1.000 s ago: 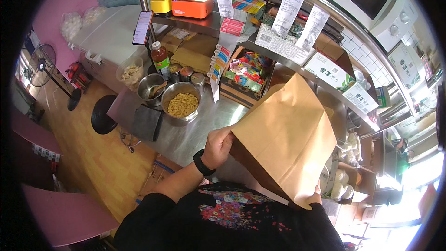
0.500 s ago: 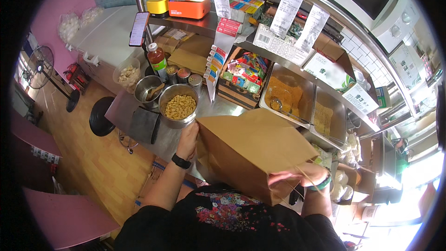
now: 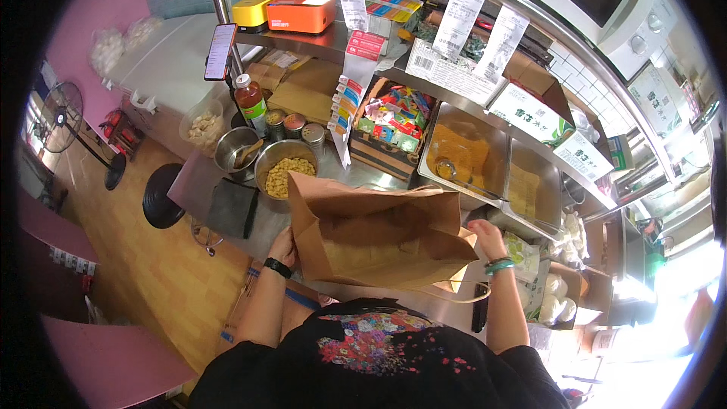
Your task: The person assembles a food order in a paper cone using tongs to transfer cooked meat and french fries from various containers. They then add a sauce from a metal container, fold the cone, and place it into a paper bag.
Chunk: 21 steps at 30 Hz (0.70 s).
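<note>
A brown paper carrier bag [image 3: 379, 278] is in front of me over the steel counter, its mouth spread wide and facing up toward me. Its inside shows, with a lighter folded bottom. My left hand [image 3: 283, 248] grips the bag's left side, its fingers partly hidden behind the paper. At the far right corner, my right hand [image 3: 488, 239] is closed on the bag's edge. A twisted paper handle [image 3: 454, 297] hangs off the near side. Just beyond the bag's left corner stands a metal pot [image 3: 265, 160] of yellowish diced food.
Behind the pot are a smaller pot [image 3: 228, 145], shaker jars [image 3: 294, 126] and a bottle [image 3: 249, 96]. Steel trays of orange crumbs [image 3: 459, 157] and paler powder [image 3: 524, 195] lie beyond the bag. Paper slips [image 3: 458, 19] hang from the shelf above. A dark cloth [image 3: 232, 208] lies at left.
The bag has swung from showing its outer panels to showing its open mouth. My right hand has moved up and away from the near handle to the far right corner; my left hand shifted slightly left.
</note>
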Each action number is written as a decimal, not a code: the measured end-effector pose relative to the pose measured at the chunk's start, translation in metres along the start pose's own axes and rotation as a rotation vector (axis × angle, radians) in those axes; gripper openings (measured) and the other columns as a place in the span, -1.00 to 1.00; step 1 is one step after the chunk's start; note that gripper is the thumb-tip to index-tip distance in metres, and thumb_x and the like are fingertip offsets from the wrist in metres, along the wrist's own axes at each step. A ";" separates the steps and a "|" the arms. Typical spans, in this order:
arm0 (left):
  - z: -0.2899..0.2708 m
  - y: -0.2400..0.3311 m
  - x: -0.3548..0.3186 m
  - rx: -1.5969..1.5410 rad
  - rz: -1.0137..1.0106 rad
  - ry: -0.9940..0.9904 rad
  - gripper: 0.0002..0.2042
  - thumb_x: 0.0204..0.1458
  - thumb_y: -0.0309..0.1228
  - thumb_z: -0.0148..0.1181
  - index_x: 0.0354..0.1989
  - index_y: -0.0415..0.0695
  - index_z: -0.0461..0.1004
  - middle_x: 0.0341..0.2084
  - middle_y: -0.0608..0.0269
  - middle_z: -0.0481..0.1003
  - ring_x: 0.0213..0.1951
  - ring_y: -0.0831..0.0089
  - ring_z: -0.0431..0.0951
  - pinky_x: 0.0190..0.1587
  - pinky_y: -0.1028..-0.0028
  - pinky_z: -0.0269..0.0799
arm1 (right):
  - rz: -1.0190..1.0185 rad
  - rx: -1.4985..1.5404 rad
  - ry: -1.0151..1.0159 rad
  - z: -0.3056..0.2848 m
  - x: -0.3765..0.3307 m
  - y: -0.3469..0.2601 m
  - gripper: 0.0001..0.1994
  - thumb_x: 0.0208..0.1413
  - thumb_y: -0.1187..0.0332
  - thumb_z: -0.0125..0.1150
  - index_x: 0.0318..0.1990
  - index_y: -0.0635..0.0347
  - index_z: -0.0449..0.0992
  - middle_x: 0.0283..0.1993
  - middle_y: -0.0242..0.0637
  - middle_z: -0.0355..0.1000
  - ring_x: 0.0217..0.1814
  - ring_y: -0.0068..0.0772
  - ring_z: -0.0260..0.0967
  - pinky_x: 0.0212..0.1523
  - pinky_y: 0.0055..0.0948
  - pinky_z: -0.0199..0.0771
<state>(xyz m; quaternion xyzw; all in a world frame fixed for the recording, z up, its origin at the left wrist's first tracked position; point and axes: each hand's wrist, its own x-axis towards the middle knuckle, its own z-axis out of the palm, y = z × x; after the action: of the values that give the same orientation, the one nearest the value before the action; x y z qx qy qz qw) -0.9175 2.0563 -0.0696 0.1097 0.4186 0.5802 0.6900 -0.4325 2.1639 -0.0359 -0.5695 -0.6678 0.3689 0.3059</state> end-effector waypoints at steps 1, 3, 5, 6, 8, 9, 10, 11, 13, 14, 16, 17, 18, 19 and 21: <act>-0.021 -0.004 0.001 -0.021 -0.015 0.033 -0.71 0.12 -0.28 -0.15 -0.09 -0.19 0.29 -0.25 0.20 0.43 -0.27 0.43 0.46 -0.25 0.42 0.42 | -0.027 -0.160 0.076 0.018 0.004 -0.003 -0.74 0.05 0.30 0.00 -0.21 0.32 0.42 -0.25 -0.14 0.44 -0.17 -0.28 0.38 -0.14 -0.43 0.33; -0.044 -0.009 0.006 -0.009 -0.041 0.063 -0.70 0.11 -0.26 -0.13 -0.08 -0.19 0.29 -0.27 0.20 0.44 -0.29 0.42 0.46 -0.28 0.41 0.43 | -0.026 -0.332 -0.033 0.035 0.013 0.012 -0.60 0.05 0.12 -0.07 -0.20 0.32 0.43 -0.21 -0.06 0.42 -0.13 -0.14 0.37 -0.15 -0.34 0.34; -0.058 -0.012 0.007 0.047 -0.041 0.093 -0.68 0.10 -0.23 -0.11 -0.06 -0.18 0.28 -0.28 0.19 0.44 -0.28 0.39 0.46 -0.29 0.39 0.44 | 0.082 -0.551 -0.215 0.039 0.023 0.002 -0.47 0.01 -0.06 -0.14 -0.21 0.31 0.44 -0.19 -0.05 0.41 -0.10 -0.09 0.34 -0.13 -0.30 0.30; -0.066 -0.014 0.007 0.019 -0.033 0.133 -0.66 0.10 -0.23 -0.11 -0.05 -0.18 0.27 -0.28 0.18 0.43 -0.28 0.37 0.46 -0.29 0.39 0.43 | 0.167 -0.635 -0.288 0.040 0.027 -0.013 -0.40 -0.01 -0.13 -0.18 -0.21 0.31 0.45 -0.18 -0.04 0.40 -0.08 -0.07 0.32 -0.12 -0.28 0.28; -0.075 -0.018 0.008 -0.032 -0.021 0.201 -0.64 0.09 -0.22 -0.11 -0.03 -0.19 0.26 -0.26 0.15 0.43 -0.27 0.33 0.45 -0.30 0.39 0.43 | 0.311 -0.727 -0.456 0.036 0.036 -0.020 -0.31 -0.06 -0.24 -0.24 -0.22 0.31 0.46 -0.16 -0.01 0.39 -0.05 -0.05 0.29 -0.09 -0.26 0.24; -0.082 -0.019 0.009 -0.011 -0.028 0.216 -0.64 0.10 -0.21 -0.12 -0.02 -0.20 0.26 -0.25 0.14 0.43 -0.26 0.32 0.45 -0.29 0.39 0.42 | 0.364 -0.733 -0.559 0.036 0.043 -0.020 -0.28 -0.09 -0.27 -0.25 -0.23 0.30 0.46 -0.15 0.00 0.39 -0.04 -0.04 0.28 -0.08 -0.26 0.23; -0.089 -0.020 0.011 0.010 -0.034 0.231 -0.63 0.10 -0.21 -0.13 -0.01 -0.20 0.26 -0.23 0.13 0.42 -0.25 0.31 0.44 -0.28 0.38 0.41 | 0.416 -0.738 -0.664 0.037 0.046 -0.020 -0.25 -0.12 -0.31 -0.27 -0.24 0.30 0.47 -0.15 0.01 0.38 -0.02 -0.04 0.27 -0.06 -0.25 0.21; -0.095 -0.021 0.013 0.031 -0.040 0.246 -0.62 0.10 -0.21 -0.15 -0.01 -0.21 0.25 -0.22 0.11 0.42 -0.24 0.30 0.44 -0.27 0.38 0.40 | 0.468 -0.669 -0.691 0.037 0.046 -0.019 -0.22 -0.12 -0.34 -0.32 -0.22 0.29 0.46 -0.12 0.01 0.37 -0.04 -0.01 0.28 -0.05 -0.23 0.19; -0.076 -0.018 0.009 0.064 -0.047 0.248 -0.61 0.11 -0.20 -0.18 -0.02 -0.22 0.26 -0.19 0.11 0.41 -0.24 0.30 0.44 -0.24 0.38 0.39 | 0.410 -0.619 -0.586 0.032 0.038 -0.008 -0.21 -0.12 -0.34 -0.31 -0.18 0.30 0.44 -0.12 -0.02 0.38 -0.04 -0.04 0.28 -0.07 -0.24 0.22; -0.067 -0.017 0.009 0.082 -0.050 0.247 -0.61 0.11 -0.20 -0.20 -0.02 -0.22 0.26 -0.18 0.11 0.41 -0.23 0.30 0.44 -0.23 0.38 0.39 | 0.381 -0.594 -0.530 0.028 0.034 -0.001 -0.21 -0.12 -0.34 -0.30 -0.17 0.30 0.43 -0.12 -0.03 0.38 -0.05 -0.06 0.29 -0.07 -0.25 0.23; -0.081 -0.024 0.015 0.137 -0.028 0.216 -0.60 0.11 -0.18 -0.23 -0.03 -0.22 0.28 -0.17 0.12 0.40 -0.23 0.29 0.44 -0.23 0.38 0.38 | 0.428 -0.521 -0.503 0.032 0.035 0.008 -0.26 -0.12 -0.30 -0.20 -0.16 0.30 0.43 -0.14 -0.10 0.40 -0.09 -0.16 0.33 -0.10 -0.28 0.27; -0.089 -0.030 0.019 0.166 -0.020 0.200 -0.60 0.11 -0.18 -0.24 -0.03 -0.22 0.28 -0.17 0.12 0.40 -0.23 0.28 0.44 -0.23 0.38 0.38 | 0.455 -0.484 -0.488 0.033 0.033 0.013 -0.28 -0.11 -0.28 -0.15 -0.16 0.29 0.43 -0.15 -0.14 0.41 -0.12 -0.22 0.35 -0.12 -0.30 0.29; -0.092 -0.034 0.022 0.138 -0.024 0.206 -0.60 0.11 -0.18 -0.24 -0.03 -0.22 0.28 -0.16 0.12 0.40 -0.24 0.29 0.44 -0.22 0.38 0.38 | 0.524 -0.291 -0.513 0.032 0.027 0.012 -0.36 -0.09 -0.21 -0.08 -0.17 0.27 0.44 -0.17 -0.19 0.42 -0.15 -0.29 0.36 -0.14 -0.35 0.31; -0.093 -0.035 0.021 0.129 -0.020 0.209 -0.60 0.11 -0.18 -0.24 -0.03 -0.23 0.28 -0.16 0.12 0.40 -0.24 0.29 0.44 -0.22 0.39 0.38 | 0.586 -0.095 -0.537 0.032 0.020 0.007 -0.43 -0.07 -0.14 -0.02 -0.17 0.24 0.44 -0.18 -0.24 0.42 -0.19 -0.36 0.37 -0.16 -0.39 0.33; -0.093 -0.036 0.021 0.130 -0.006 0.215 -0.60 0.11 -0.19 -0.23 -0.03 -0.24 0.28 -0.17 0.11 0.40 -0.23 0.29 0.44 -0.22 0.39 0.38 | 0.700 0.299 -0.568 0.030 0.007 -0.001 -0.58 -0.03 0.01 0.10 -0.18 0.18 0.44 -0.21 -0.35 0.43 -0.26 -0.50 0.40 -0.21 -0.49 0.38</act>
<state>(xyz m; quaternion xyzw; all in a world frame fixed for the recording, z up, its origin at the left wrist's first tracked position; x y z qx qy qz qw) -0.9581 2.0331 -0.1597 0.0900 0.5271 0.5582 0.6344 -0.4587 2.1661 -0.0518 -0.5865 -0.4327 0.6830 0.0471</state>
